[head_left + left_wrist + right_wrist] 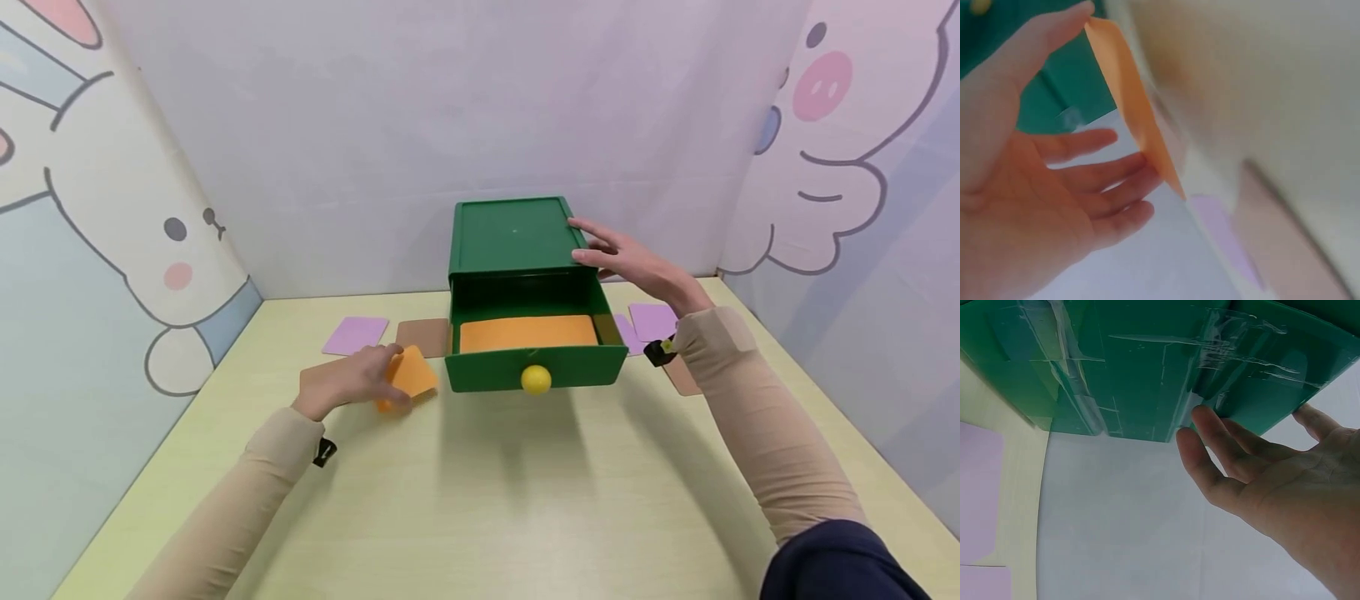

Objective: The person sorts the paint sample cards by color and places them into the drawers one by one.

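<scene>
While our left hand (348, 383) pinched an orange card (415, 372) well inside the table's (510, 517) edges, our right hand (641, 268), fingers (1197, 453) spread, touched the green box (517, 233)

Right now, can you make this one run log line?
left hand: holds orange card | right hand: touches green box | drawer: open, orange sheet inside | purple cards: both sides of box
</scene>
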`<state>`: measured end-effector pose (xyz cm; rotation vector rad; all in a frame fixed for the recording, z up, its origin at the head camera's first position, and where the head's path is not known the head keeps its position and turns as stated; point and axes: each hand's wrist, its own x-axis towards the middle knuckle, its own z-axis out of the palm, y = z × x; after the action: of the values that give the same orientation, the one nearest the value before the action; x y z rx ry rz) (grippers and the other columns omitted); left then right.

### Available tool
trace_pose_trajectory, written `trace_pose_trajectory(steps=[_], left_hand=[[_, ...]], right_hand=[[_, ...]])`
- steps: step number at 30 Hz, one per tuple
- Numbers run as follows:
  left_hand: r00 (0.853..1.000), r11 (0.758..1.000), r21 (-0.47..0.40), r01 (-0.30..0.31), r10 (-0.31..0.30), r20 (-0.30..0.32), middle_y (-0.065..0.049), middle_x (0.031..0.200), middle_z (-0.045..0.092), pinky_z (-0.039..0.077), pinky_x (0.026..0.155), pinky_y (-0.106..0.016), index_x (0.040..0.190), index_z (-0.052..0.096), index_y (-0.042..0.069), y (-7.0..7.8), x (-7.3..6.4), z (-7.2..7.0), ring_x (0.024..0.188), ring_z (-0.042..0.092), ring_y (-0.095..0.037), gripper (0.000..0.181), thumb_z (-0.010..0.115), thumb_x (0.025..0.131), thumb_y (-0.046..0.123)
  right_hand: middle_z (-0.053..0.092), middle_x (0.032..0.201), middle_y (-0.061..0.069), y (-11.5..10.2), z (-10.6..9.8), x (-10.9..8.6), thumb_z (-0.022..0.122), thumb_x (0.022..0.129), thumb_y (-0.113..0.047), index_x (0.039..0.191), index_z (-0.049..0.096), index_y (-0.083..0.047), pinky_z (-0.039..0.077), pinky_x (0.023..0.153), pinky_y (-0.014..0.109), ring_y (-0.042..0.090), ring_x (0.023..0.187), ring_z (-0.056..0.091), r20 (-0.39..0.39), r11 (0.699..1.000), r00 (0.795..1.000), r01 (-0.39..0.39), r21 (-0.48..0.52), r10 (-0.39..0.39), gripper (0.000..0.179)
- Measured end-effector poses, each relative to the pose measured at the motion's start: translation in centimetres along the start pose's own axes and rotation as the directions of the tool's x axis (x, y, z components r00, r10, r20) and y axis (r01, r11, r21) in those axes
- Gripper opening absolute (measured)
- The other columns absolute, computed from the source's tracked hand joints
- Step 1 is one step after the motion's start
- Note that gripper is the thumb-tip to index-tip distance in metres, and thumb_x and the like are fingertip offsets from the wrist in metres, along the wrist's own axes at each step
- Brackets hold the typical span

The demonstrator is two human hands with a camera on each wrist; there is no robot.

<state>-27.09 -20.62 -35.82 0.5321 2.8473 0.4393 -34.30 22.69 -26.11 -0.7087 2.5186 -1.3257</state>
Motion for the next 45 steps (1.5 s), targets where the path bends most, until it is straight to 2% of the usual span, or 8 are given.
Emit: trace_pose_trajectory(steps=[4, 7, 10, 13, 22, 31, 38, 45], left_hand=[[0.994, 0.996, 0.011, -0.085, 0.086, -0.068, -0.012, 0.105, 0.063, 0.046, 0.081, -0.036, 0.127, 0.053, -0.006, 0.4, -0.4, -1.9, 0.088, 0.052, -0.022, 0.073, 0.082, 0.072, 0.033], [0.985, 0.989, 0.061, -0.133, 0.138, -0.105, -0.012, 0.105, 0.065, 0.046, 0.078, -0.035, 0.122, 0.058, -0.004, 1.0, -0.7, -3.3, 0.086, 0.053, -0.022, 0.068, 0.081, 0.072, 0.036], [0.982, 0.989, 0.054, -0.136, 0.141, -0.122, -0.014, 0.109, 0.065, 0.048, 0.077, -0.034, 0.123, 0.059, -0.001, 1.6, -1.1, -4.9, 0.087, 0.055, -0.023, 0.066, 0.080, 0.073, 0.038], [0.984, 0.993, 0.007, -0.119, 0.118, -0.136, -0.016, 0.120, 0.061, 0.050, 0.083, -0.038, 0.126, 0.057, 0.002, 2.2, -1.5, -6.5, 0.097, 0.055, -0.026, 0.066, 0.080, 0.074, 0.037], [0.972, 0.988, -0.039, -0.150, 0.140, -0.191, -0.017, 0.136, 0.054, 0.042, 0.102, -0.052, 0.128, 0.057, 0.006, 4.1, -2.6, -10.9, 0.122, 0.048, -0.033, 0.065, 0.081, 0.076, 0.036], [0.936, 0.971, -0.029, -0.235, 0.218, -0.277, -0.011, 0.131, 0.059, 0.043, 0.101, -0.049, 0.121, 0.061, 0.013, 6.8, -2.9, -13.0, 0.122, 0.050, -0.028, 0.057, 0.083, 0.073, 0.037], [0.922, 0.960, 0.013, -0.280, 0.273, -0.275, -0.004, 0.131, 0.059, 0.043, 0.102, -0.044, 0.120, 0.062, 0.020, 9.3, -3.0, -13.8, 0.122, 0.051, -0.022, 0.058, 0.082, 0.072, 0.044], [0.885, 0.918, 0.077, -0.389, 0.396, -0.246, 0.002, 0.130, 0.061, 0.043, 0.102, -0.038, 0.112, 0.065, 0.020, 11.9, -2.6, -13.3, 0.121, 0.054, -0.017, 0.052, 0.082, 0.071, 0.048]], right_hand=[[0.009, 0.164, 0.004, 0.0, 0.0, 0.0, 0.050, 0.097, -0.045, 0.152, 0.015, -0.046, 0.028, 0.113, 0.059, 0.029, 0.149, 0.016, 0.000, 1.000, 1.000, -0.003, -0.002, 0.003, 0.065], [0.009, 0.164, 0.003, 0.1, 0.0, 0.0, 0.050, 0.097, -0.046, 0.152, 0.015, -0.046, 0.028, 0.113, 0.059, 0.029, 0.149, 0.016, 0.002, 1.000, 1.000, -0.004, -0.006, 0.004, 0.065], [0.010, 0.164, 0.004, 0.1, 0.0, -0.1, 0.050, 0.097, -0.046, 0.152, 0.014, -0.045, 0.029, 0.113, 0.059, 0.028, 0.149, 0.017, 0.002, 1.000, 1.000, -0.002, -0.013, 0.002, 0.065], [0.010, 0.163, 0.006, 0.1, 0.0, -0.2, 0.050, 0.097, -0.046, 0.152, 0.015, -0.045, 0.029, 0.113, 0.059, 0.029, 0.149, 0.017, -0.002, 1.000, 1.000, -0.001, -0.011, 0.001, 0.065], [0.010, 0.163, 0.003, -0.1, 0.1, -0.4, 0.050, 0.097, -0.045, 0.152, 0.015, -0.045, 0.029, 0.113, 0.059, 0.028, 0.150, 0.015, -0.004, 1.000, 1.000, -0.007, -0.010, 0.007, 0.065], [0.010, 0.163, 0.006, -0.2, 0.2, -0.3, 0.050, 0.098, -0.043, 0.152, 0.016, -0.044, 0.029, 0.113, 0.059, 0.029, 0.150, 0.016, -0.006, 1.000, 1.000, 0.000, -0.009, 0.000, 0.064], [0.010, 0.163, 0.007, -0.2, 0.1, -0.3, 0.050, 0.097, -0.045, 0.152, 0.016, -0.045, 0.029, 0.113, 0.059, 0.030, 0.149, 0.017, -0.010, 1.000, 1.000, -0.008, -0.013, 0.008, 0.064], [0.011, 0.163, 0.006, -0.2, 0.1, -0.4, 0.050, 0.097, -0.045, 0.152, 0.017, -0.045, 0.029, 0.113, 0.059, 0.030, 0.149, 0.017, -0.015, 1.000, 1.000, -0.008, -0.011, 0.008, 0.064]])
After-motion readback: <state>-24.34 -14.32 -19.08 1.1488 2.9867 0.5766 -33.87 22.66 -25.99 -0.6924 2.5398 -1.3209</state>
